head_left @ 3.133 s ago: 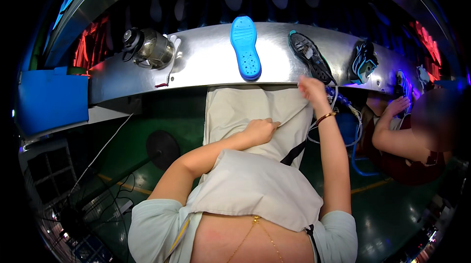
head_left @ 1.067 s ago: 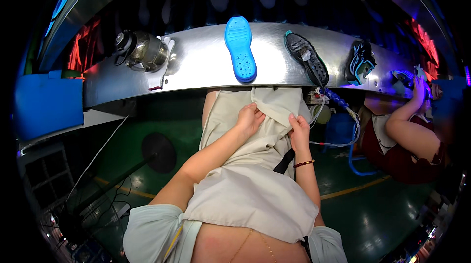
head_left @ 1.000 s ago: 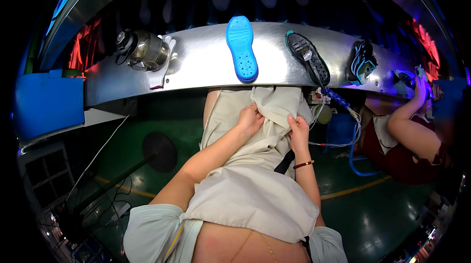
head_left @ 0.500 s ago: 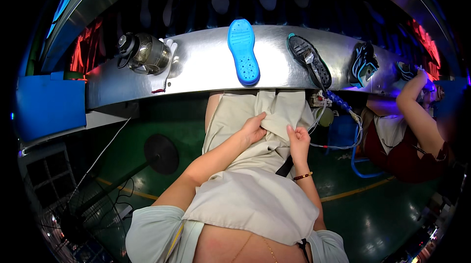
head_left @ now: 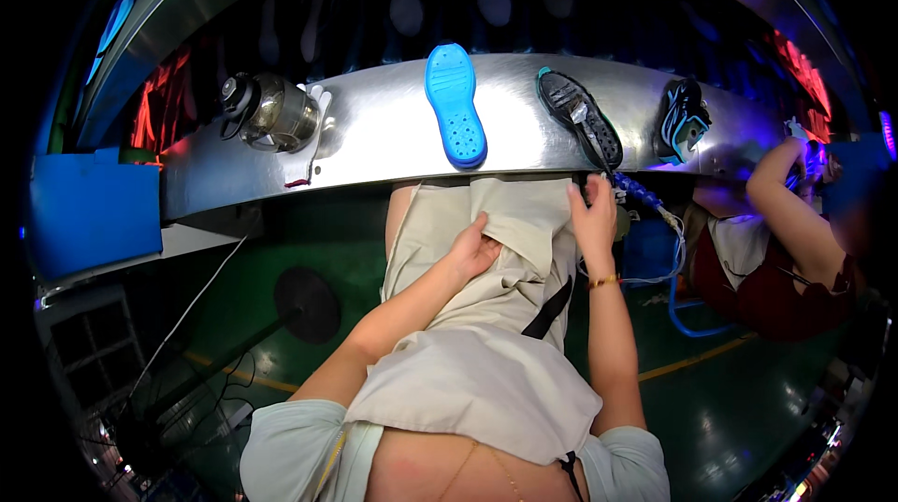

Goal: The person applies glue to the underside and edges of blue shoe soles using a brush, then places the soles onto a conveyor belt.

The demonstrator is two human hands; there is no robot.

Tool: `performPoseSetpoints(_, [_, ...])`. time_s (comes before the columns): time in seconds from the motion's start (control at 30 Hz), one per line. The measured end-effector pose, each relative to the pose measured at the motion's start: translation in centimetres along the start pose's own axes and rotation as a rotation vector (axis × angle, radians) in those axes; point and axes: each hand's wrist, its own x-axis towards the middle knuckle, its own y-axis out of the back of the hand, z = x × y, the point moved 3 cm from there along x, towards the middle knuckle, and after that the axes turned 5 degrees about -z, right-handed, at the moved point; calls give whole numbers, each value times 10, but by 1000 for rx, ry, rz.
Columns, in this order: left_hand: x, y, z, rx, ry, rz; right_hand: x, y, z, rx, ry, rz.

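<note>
My left hand (head_left: 475, 247) rests against the beige apron (head_left: 524, 212) on my lap, its thumb apart from loosely curled fingers. No cloth shows gripped in it. Up at the bench's front edge is my right hand (head_left: 593, 214), thumb and fingers apart, with nothing visible between them. Just beyond its fingertips lies a dark shoe sole (head_left: 580, 118) with a teal tip and a light patch inside. Beside that hand runs a blue coiled hose (head_left: 638, 191). A bright blue shoe sole (head_left: 456, 104) lies on the metal bench (head_left: 374, 118) in front of me.
A clear jug with a dark lid (head_left: 279, 112) stands at the left, beside a white glove (head_left: 313, 142). A black-and-blue shoe upper (head_left: 683, 123) lies at the right. Further right, a co-worker's arm (head_left: 795, 203) reaches to the bench. Soles fill the dark rack behind.
My right hand has left the apron and moved forward and right to the bench edge, its fingers spreading. My left hand has loosened from the apron fold. The soles stay put on the bench.
</note>
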Motion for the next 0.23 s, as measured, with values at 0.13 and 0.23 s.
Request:
performPoseSetpoints(0.13, [-3,-2,4,-39,-28,-26,58,9,-11,-277,182,122])
performPoseSetpoints(0.23, [-7,-13,5,-71,-10,-174,82,13,-12,-345,-145,-82])
